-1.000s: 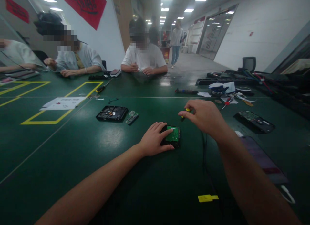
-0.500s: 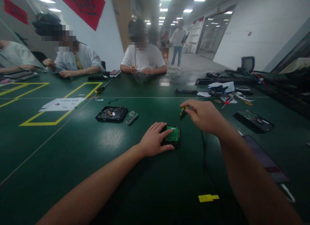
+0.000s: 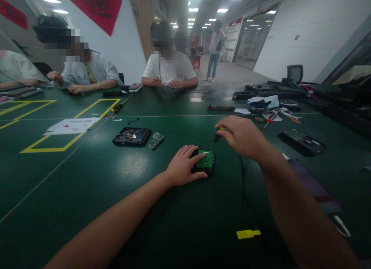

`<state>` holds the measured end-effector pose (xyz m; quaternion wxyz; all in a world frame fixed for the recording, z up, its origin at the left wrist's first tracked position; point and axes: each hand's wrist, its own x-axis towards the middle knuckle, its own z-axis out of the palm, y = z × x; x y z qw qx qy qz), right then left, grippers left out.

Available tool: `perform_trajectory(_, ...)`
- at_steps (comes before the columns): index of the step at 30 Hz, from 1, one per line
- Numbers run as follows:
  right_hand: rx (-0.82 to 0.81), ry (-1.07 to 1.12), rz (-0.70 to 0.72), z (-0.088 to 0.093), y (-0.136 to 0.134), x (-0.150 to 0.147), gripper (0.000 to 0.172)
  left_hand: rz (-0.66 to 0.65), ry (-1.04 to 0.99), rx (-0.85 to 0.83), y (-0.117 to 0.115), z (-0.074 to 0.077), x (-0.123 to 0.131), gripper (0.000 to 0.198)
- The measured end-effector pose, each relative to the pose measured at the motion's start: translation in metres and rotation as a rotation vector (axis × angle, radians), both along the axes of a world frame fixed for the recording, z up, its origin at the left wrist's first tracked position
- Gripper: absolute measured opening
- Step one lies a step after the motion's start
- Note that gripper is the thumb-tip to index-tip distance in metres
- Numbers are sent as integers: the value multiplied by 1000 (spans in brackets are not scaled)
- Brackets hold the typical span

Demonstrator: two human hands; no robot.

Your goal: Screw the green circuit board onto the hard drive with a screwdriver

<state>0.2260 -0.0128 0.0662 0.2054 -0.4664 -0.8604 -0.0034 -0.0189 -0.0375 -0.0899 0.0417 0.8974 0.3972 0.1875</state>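
Observation:
A hard drive (image 3: 205,160) with a green circuit board lies on the table in front of me. My left hand (image 3: 185,165) spans it from the left, index finger on the board and thumb along the near edge, holding it down. Above the drive's far right corner, my right hand (image 3: 239,135) is closed around a screwdriver (image 3: 217,137) with a black and yellow handle. The screwdriver points down toward that corner; its thin shaft is faint, and I cannot tell whether the tip touches.
Left of the drive lie a loose circuit board (image 3: 157,140) and an opened black drive case (image 3: 132,137). Another drive (image 3: 302,142) and a tablet-like device (image 3: 315,186) are at right. Another screwdriver (image 3: 119,105) lies farther back. Co-workers sit across the table (image 3: 162,222).
The view has shifted slightly. My right hand, with the screwdriver, stays near the drive's far right corner with a slight turn of the handle. My left hand stays on the drive.

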Motion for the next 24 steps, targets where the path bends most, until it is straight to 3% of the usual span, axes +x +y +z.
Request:
perform_trajectory(3,-68,67,83,2,-4,-1,25,1,-2,0,0,0,0,82)
perform_trajectory(9,-140,208,41,-4,2,-5,28,-1,8,0,-1,1,0,83)
perform_trajectory(14,-148,301,-10,-11,8,-5,15,-5,5,-1,-1,1,0,82)
perform_trajectory(20,-452,586,83,-17,17,2,23,-9,4,-7,1,-1,-1,84)
perform_trajectory(24,-493,657,58,-18,23,7,20,-11,4,-15,2,-3,-2,83)
